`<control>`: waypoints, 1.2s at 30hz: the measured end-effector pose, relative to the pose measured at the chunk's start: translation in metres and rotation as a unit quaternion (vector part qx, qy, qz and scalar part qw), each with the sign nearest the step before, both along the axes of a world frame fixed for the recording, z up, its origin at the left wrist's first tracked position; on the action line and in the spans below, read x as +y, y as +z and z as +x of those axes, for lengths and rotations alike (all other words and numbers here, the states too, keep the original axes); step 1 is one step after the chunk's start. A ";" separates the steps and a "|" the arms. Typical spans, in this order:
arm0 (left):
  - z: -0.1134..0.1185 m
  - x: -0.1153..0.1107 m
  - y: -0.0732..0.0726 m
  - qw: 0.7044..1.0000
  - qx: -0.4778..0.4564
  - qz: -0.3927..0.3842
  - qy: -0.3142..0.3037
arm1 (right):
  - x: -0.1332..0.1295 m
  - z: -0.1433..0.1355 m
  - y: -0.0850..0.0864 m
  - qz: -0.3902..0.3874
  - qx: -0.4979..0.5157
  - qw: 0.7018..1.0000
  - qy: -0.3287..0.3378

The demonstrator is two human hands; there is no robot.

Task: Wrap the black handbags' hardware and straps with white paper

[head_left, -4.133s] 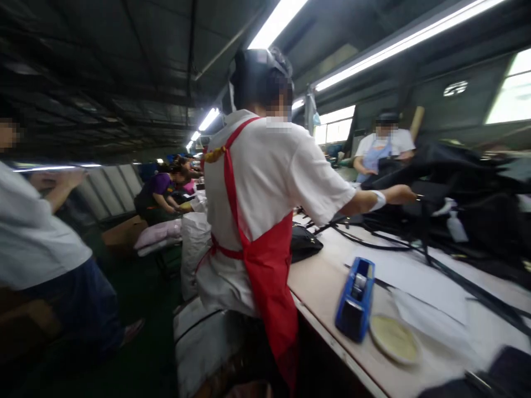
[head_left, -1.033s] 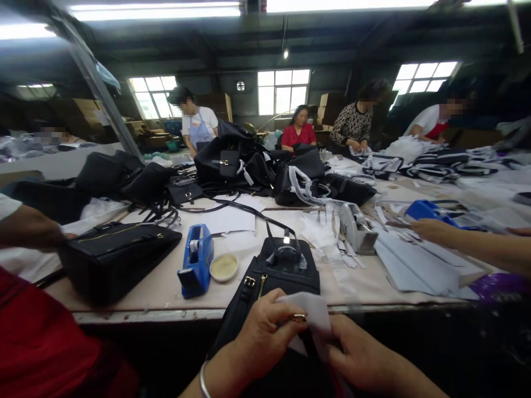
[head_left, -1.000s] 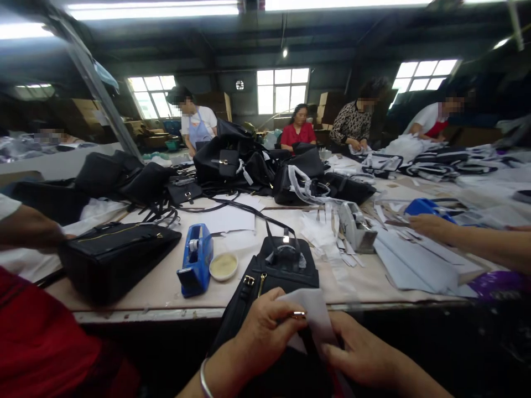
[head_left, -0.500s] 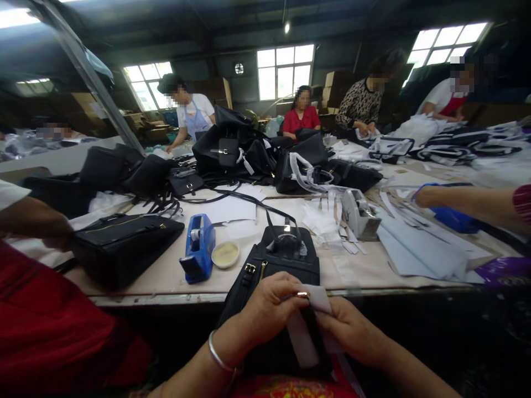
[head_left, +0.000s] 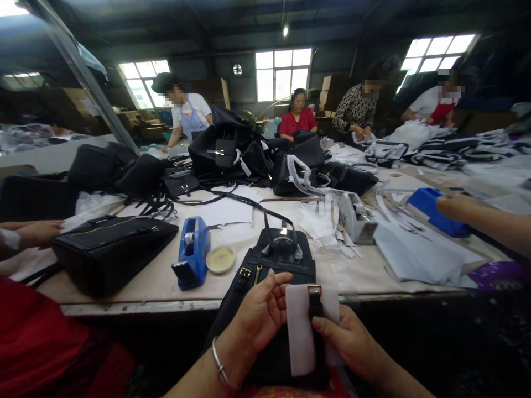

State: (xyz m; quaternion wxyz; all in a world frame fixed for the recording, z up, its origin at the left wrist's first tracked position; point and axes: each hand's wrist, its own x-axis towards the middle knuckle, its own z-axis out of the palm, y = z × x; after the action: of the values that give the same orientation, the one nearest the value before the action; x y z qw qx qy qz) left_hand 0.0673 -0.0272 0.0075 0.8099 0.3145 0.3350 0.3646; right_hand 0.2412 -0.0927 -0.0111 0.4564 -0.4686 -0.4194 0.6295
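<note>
A black bag (head_left: 286, 260) leans from the table edge down to the lap, a gold zip and small buckle on its side. Over its lower part, my right hand (head_left: 352, 340) pinches a black strap with a gold buckle (head_left: 314, 293) together with a white foam sheet (head_left: 299, 337), thumb on the strap. The sheet lies behind the strap and shows on both sides of it. My left hand (head_left: 263, 309), a silver bangle at its wrist, is beside the sheet's left edge with fingers apart and nothing in them.
A blue tape dispenser (head_left: 193, 251), a round dish (head_left: 220, 258) and a grey tape dispenser (head_left: 357, 218) stand on the table (head_left: 340, 276). Black bags (head_left: 112, 249) lie left and behind. A person's hand (head_left: 454, 207) touches a blue object at right; other people stand beyond.
My left hand has let go of the strap's buckle and opened to the left. The foam sheet and buckle now face the camera. The person's hand at left has come to the black bag.
</note>
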 end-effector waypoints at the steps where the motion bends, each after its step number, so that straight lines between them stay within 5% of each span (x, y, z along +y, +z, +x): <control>1: 0.000 -0.004 -0.005 1.000 -0.006 -0.016 -0.013 | -0.001 0.000 -0.004 -0.004 -0.005 1.000 -0.010; 6: 0.004 -0.018 -0.006 0.971 0.127 0.166 -0.120 | -0.004 -0.003 -0.006 -0.007 -0.099 0.995 -0.018; 11: 0.016 -0.020 0.000 0.916 0.261 0.296 -0.077 | -0.003 -0.010 0.005 0.096 -0.231 0.968 0.000; 21: 0.019 -0.026 -0.007 0.929 0.279 0.241 0.031 | -0.008 -0.008 0.019 0.158 -0.416 0.893 0.068; 28: 0.020 -0.030 -0.010 0.923 0.288 0.252 0.035 | -0.008 -0.003 0.010 0.178 -0.420 0.890 -0.009; 31: 0.021 -0.030 -0.012 0.918 0.298 0.260 0.038 | -0.009 -0.011 0.000 0.261 -0.445 0.855 -0.046; 36: 0.018 -0.030 -0.015 0.961 0.205 0.188 -0.004 | -0.011 -0.022 -0.004 0.362 -0.488 0.792 -0.068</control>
State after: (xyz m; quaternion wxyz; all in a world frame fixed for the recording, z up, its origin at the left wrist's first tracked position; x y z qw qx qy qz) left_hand 0.0850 -0.0573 -0.0077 0.6515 0.5303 0.4182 0.3457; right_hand 0.2197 -0.1040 -0.0155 0.3689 -0.5411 -0.7506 0.0875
